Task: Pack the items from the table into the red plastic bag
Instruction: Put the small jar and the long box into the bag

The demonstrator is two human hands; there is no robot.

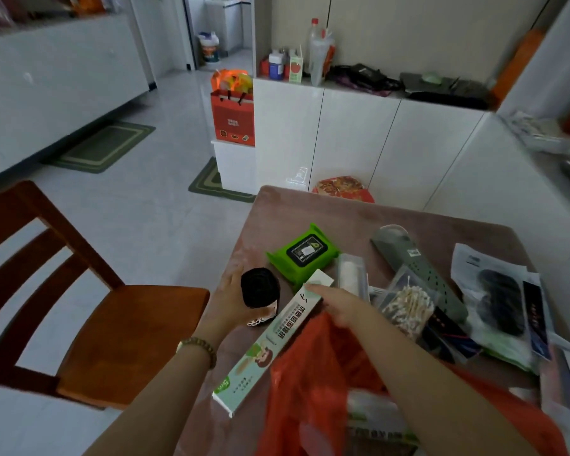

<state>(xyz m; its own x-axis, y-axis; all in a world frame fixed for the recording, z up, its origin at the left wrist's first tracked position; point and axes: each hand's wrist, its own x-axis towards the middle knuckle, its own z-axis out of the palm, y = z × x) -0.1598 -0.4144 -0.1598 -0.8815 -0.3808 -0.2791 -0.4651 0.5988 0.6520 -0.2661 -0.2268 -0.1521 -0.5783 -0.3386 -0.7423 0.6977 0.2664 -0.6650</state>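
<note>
Surface (310, 209): pink-topped, carrying every item listed below; a wooden chair (119, 327) stands at its left edge.
Red plastic bag (310, 390): lies crumpled at the near edge of the surface, under the right forearm, mouth towards the items (a green-and-white pack shows inside it).
Long box (270, 343): green and white, printed, lying diagonally on the surface just left of the bag, with its near end at the surface edge.
Grey-green perforated item (422, 268): far right of centre, partly under a clear tub of cotton swabs (408, 304).
Wipes pack (303, 255): bright green with a black flap, flat on the surface, just beyond the long box's far end.
Right hand (343, 307): at the bag's mouth, fingers (323, 291) stretched out straight, tips touching the far end of the long box (thumb hidden).
Left hand (226, 304): at the left edge of the surface, fingers (234, 278) curled round the black roll.
Black roll (260, 287): held in the left hand, just left of the long box.
</note>
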